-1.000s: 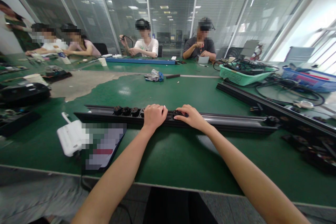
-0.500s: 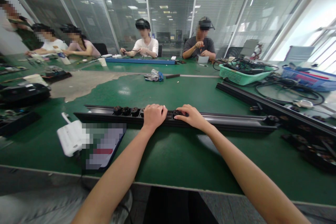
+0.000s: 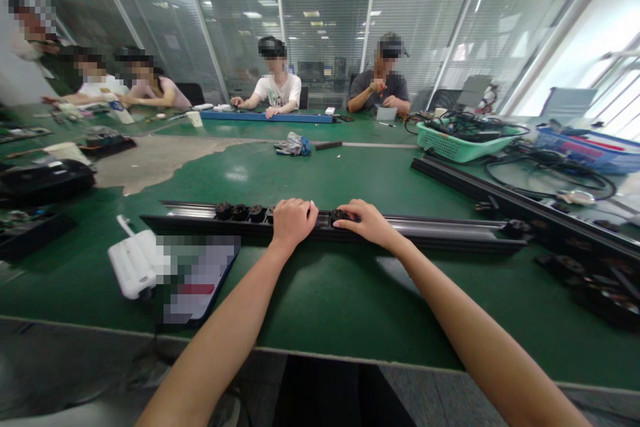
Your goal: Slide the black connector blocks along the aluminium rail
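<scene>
A long black metal rail [image 3: 440, 225] with an open channel lies crosswise on the green table in front of me. Several round black modules, like socket inserts [image 3: 240, 212], sit in a row in its left half. My left hand [image 3: 295, 220] is closed over the middle of the rail, its fingertips hidden behind the far side. To its right, my right hand [image 3: 367, 221] grips another black socket module [image 3: 340, 216] in the channel, thumb on the near side and fingers over the top. That module is partly covered by the hand.
A phone [image 3: 205, 283] and a white adapter [image 3: 134, 263] lie at the near left. On the right are another black rail [image 3: 480, 190], a green basket [image 3: 463, 143] of cables and a blue basket [image 3: 590, 150]. Gloves [image 3: 293, 144] lie farther back; several people sit across the table.
Both my hands stay in place on the rail and module. Across the table, a person in a white shirt has lowered one hand onto the blue bar.
</scene>
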A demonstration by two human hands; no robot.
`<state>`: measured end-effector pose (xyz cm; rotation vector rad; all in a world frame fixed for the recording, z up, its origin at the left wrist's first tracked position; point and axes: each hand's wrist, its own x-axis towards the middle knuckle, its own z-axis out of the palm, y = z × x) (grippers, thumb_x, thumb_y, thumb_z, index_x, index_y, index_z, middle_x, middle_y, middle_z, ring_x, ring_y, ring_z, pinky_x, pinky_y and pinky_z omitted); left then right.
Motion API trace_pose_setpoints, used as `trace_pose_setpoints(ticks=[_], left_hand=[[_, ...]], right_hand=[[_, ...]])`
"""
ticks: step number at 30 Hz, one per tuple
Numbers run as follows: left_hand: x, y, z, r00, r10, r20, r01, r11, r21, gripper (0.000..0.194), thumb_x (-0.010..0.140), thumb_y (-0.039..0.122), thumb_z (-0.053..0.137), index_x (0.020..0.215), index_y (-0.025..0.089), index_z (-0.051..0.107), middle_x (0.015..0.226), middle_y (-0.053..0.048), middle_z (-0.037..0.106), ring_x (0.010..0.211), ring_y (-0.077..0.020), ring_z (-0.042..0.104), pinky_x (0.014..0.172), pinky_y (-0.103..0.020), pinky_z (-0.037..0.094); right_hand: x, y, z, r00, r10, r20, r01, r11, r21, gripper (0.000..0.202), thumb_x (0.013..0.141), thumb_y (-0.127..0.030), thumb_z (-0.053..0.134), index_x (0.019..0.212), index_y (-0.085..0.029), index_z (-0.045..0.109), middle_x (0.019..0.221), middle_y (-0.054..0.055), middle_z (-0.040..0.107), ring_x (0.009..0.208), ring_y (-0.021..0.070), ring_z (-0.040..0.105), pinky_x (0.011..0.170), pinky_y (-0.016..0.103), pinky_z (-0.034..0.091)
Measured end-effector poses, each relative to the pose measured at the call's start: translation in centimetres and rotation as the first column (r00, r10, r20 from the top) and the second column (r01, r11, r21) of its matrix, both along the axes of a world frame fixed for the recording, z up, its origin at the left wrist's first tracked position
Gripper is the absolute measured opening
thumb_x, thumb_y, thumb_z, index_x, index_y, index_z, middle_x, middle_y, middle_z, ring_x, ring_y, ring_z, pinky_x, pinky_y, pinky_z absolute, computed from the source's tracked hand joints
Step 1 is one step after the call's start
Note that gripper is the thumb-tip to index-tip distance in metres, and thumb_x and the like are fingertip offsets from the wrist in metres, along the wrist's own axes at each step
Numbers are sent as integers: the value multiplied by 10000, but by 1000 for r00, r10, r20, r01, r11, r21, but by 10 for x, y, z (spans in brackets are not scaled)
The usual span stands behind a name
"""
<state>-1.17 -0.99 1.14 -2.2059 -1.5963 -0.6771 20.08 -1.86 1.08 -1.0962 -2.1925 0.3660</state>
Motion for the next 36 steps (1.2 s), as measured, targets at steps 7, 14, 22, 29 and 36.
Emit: trace_pose_setpoints(ticks=[7, 14, 22, 29, 36], left_hand=[[0, 0, 1, 1000, 0, 18, 1, 1000, -6, 444, 961, 318, 356, 753, 154, 713, 814, -124, 709, 785, -236, 627, 744, -372, 375], [0, 0, -1, 1000, -9, 18, 9, 1000, 13, 444, 962, 313, 356, 745, 152, 707, 799, -116, 708, 779, -233, 627, 737, -370, 370], [-1, 1, -2, 999, -21, 33, 21, 1000, 10, 455, 965, 319, 348, 750, 149, 711, 803, -118, 706, 779, -232, 622, 746, -368, 368], [-1, 2, -3, 999, -28, 31, 27, 999, 31, 444, 963, 315, 359, 739, 150, 705, 790, -118, 703, 767, -233, 620, 734, -368, 363], [-2, 2, -3, 1000, -20, 1, 20, 998, 55, 441, 968, 313, 358, 723, 165, 693, 775, -105, 699, 753, -221, 619, 725, -365, 362]], right_hand=[[2, 0, 1, 1000, 4, -4, -4, 1000, -13, 265, 850, -429, 679, 904, -170, 702, 730, 1, 512, 731, 146, 466, 720, 278, 353], [4, -1, 2, 1000, -5, 5, 5, 999, -35, 275, 848, -438, 677, 925, -176, 709, 726, -2, 510, 721, 142, 462, 709, 277, 350], [4, -1, 3, 1000, -3, 0, 3, 999, -34, 270, 847, -429, 681, 935, -176, 711, 717, -4, 512, 725, 143, 472, 712, 280, 357], [6, -2, 5, 1000, -2, 5, 3, 999, -44, 260, 841, -409, 691, 935, -168, 713, 717, -8, 509, 715, 137, 467, 703, 274, 351], [13, -3, 15, 997, 8, 80, 0, 994, -106, 277, 849, -414, 674, 959, -163, 711, 714, -7, 516, 709, 138, 473, 696, 273, 346]])
